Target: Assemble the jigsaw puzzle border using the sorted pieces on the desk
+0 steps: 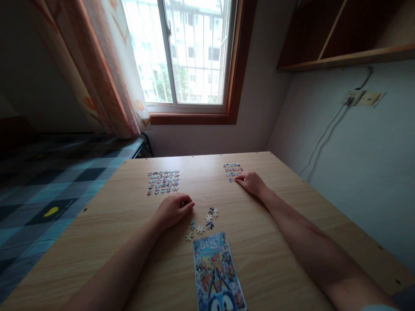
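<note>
My left hand (174,208) rests on the wooden table (285,255) with its fingers curled in; whether anything is inside them is hidden. Just right of it lie several loose puzzle pieces (203,223). My right hand (251,182) reaches far across the table, fingertips pinched at the near edge of a small group of pieces (232,169). A bigger grid of sorted pieces (164,181) lies at the far left, beyond my left hand. A blue picture card (216,273) lies near the front edge, between my forearms.
A bed with a blue checked cover (48,190) stands left of the table. Behind the table are a window (188,56) and a curtain (106,73). A wall with a socket and cable (353,98) runs close along the right, under a wooden shelf (343,39).
</note>
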`<state>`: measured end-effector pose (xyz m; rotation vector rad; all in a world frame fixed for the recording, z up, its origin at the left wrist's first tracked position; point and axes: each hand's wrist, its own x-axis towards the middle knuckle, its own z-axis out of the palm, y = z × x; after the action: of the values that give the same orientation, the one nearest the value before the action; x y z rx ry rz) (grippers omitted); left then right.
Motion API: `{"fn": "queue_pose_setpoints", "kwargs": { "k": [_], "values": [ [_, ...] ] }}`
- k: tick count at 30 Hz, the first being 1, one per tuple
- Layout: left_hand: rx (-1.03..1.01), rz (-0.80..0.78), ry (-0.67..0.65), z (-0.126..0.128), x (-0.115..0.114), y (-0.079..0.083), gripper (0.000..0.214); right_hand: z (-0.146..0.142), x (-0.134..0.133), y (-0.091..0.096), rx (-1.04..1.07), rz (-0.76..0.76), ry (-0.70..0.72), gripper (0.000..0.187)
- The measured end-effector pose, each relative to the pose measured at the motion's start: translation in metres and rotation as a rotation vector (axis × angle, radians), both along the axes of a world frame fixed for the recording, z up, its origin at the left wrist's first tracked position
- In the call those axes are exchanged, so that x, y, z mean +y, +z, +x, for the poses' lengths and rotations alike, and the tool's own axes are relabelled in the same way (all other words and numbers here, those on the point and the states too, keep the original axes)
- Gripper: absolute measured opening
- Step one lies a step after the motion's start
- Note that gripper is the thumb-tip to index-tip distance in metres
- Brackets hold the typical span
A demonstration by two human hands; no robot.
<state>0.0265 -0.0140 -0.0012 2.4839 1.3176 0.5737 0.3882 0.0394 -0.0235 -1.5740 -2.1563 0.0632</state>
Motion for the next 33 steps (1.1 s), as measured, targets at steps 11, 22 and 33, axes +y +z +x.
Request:
{"fn": "queue_pose_setpoints", "kwargs": {
  "k": [11, 22, 33],
  "values": [
    [0.006, -0.006, 0.002, 0.001, 0.0, 0.0, 0.026, 0.001, 0.003, -0.005, 0.003, 0.007, -0.036, 0.022],
    [-0.003, 0.005, -0.004, 0.002, -0.001, 0.001, 0.025, -0.002, -0.005, 0.0, 0.079, 0.09, -0.042, 0.024],
    [-0.018, -0.01, 0.006, 0.002, -0.002, 0.001, 0.023, -0.068, -0.041, 0.032, 0.073, -0.133, 0.578, 0.016]
  ]
}}
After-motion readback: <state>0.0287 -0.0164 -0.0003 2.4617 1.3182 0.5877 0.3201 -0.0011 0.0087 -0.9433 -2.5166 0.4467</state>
